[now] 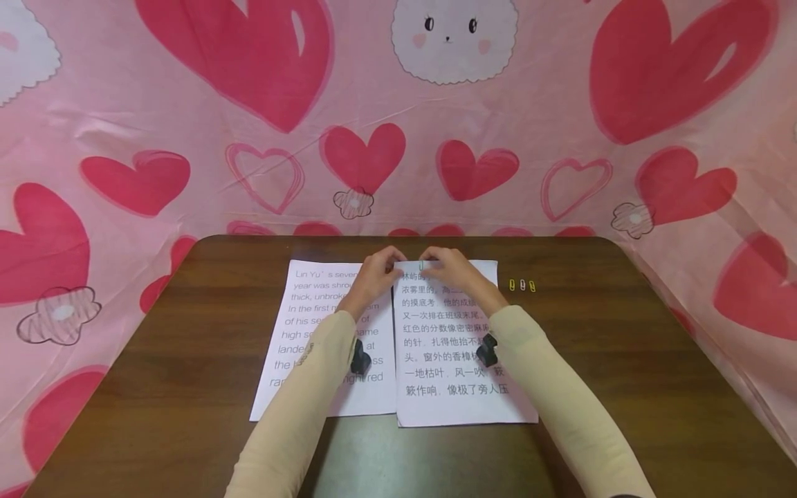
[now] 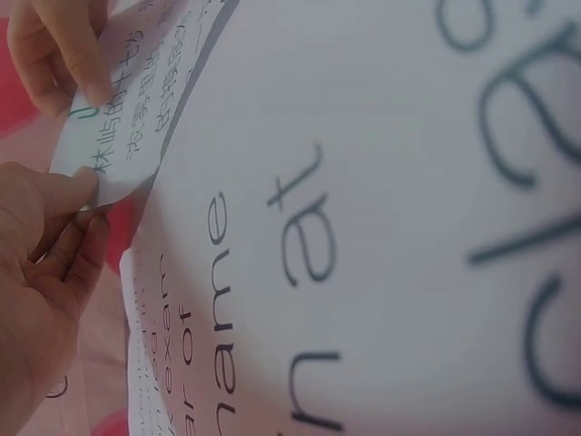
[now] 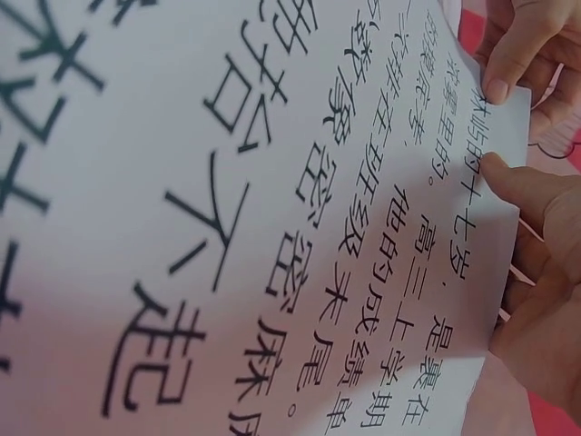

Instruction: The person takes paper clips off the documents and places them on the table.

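A sheet printed with Chinese text (image 1: 448, 408) lies on the table, its top edge raised in both wrist views. My left hand (image 1: 372, 278) pinches its top left corner, thumb on the printed face and fingers behind. Along the same top edge my right hand (image 1: 457, 270) grips the paper, thumb on top and fingers underneath. Between the hands a green paper clip (image 1: 420, 265) sits on the top edge, close to my right thumb. To the left lies a sheet printed with English text (image 1: 311, 332), partly covered by my left forearm.
Two yellow paper clips, one nearer the sheets (image 1: 512, 284) and one farther right (image 1: 532, 286), lie with a pale paper clip (image 1: 522, 284) between them. A pink heart-patterned cloth (image 1: 411, 104) hangs behind the brown table (image 1: 623, 387).
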`<control>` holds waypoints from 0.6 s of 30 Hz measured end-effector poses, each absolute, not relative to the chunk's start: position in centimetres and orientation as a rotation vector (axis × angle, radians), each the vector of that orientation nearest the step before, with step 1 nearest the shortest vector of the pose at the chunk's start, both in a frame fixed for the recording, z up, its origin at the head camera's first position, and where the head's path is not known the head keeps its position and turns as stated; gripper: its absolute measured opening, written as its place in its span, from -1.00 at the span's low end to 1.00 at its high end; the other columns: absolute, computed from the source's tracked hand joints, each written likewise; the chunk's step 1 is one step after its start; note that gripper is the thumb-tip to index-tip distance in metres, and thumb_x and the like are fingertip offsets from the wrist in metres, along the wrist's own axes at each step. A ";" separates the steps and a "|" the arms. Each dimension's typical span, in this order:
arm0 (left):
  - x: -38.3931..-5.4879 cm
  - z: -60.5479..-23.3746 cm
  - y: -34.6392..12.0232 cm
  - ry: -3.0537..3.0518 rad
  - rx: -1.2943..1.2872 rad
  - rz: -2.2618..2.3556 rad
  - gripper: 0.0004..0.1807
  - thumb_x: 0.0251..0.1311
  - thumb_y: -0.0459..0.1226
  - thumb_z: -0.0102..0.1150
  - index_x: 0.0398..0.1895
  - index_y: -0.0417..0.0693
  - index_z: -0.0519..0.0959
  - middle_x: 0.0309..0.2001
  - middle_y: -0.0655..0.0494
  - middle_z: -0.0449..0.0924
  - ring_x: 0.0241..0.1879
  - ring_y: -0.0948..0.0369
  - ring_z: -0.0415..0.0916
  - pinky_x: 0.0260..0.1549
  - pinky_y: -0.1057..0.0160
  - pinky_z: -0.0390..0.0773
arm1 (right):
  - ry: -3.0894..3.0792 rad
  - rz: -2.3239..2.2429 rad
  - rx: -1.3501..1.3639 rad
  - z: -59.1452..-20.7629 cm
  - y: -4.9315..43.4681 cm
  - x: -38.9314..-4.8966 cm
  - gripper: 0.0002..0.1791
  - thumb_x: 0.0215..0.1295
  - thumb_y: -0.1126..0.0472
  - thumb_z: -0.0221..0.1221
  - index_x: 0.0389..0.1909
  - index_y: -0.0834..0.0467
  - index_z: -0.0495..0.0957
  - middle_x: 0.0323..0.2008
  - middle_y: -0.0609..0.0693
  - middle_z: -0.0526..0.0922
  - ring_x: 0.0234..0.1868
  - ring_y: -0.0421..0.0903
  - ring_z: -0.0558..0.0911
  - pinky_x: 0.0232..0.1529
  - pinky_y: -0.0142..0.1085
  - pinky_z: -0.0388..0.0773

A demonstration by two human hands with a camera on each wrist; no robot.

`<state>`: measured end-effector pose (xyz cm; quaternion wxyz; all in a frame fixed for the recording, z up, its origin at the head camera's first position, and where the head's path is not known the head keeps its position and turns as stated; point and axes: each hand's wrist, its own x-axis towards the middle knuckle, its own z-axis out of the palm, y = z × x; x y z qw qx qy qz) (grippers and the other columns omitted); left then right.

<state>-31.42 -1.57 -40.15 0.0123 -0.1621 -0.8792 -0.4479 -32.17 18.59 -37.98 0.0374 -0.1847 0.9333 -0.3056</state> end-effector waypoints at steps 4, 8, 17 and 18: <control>-31.4 -40.2 -1.5 -2.734 -0.519 -1.393 -0.79 0.35 -0.40 0.16 0.01 -0.08 0.56 0.00 -0.07 0.66 -0.07 0.05 0.55 0.11 0.11 0.55 | 2.871 -0.951 -0.575 -38.1 18.5 -32.2 -0.70 0.37 0.18 0.26 0.06 0.17 0.59 0.06 0.15 0.70 0.10 0.07 0.62 0.29 -0.02 0.47; -31.5 -40.3 -1.5 -2.735 -0.529 -1.389 -0.79 0.35 -0.40 0.16 0.00 -0.08 0.56 0.00 -0.07 0.67 -0.07 0.06 0.57 0.11 0.10 0.55 | 2.869 -0.961 -0.575 -38.3 18.4 -32.3 -0.72 0.38 0.20 0.24 0.05 0.18 0.60 0.07 0.15 0.70 0.07 0.06 0.62 0.27 -0.04 0.48; -31.5 -40.3 -1.6 -2.731 -0.528 -1.382 -0.79 0.34 -0.41 0.16 0.00 -0.10 0.56 0.00 -0.09 0.67 -0.06 0.04 0.58 0.12 0.08 0.56 | 2.862 -1.013 -0.604 -38.5 18.2 -32.2 -0.75 0.38 0.24 0.23 0.03 0.17 0.59 0.06 0.15 0.69 0.10 0.07 0.62 0.30 -0.02 0.46; -31.5 -40.3 -1.6 -2.732 -0.524 -1.382 -0.79 0.34 -0.41 0.16 0.00 -0.10 0.56 0.00 -0.09 0.67 -0.06 0.05 0.58 0.12 0.09 0.56 | 2.864 -1.016 -0.608 -38.4 18.3 -32.2 -0.75 0.38 0.24 0.23 0.03 0.17 0.59 0.06 0.15 0.69 0.10 0.07 0.62 0.31 -0.01 0.46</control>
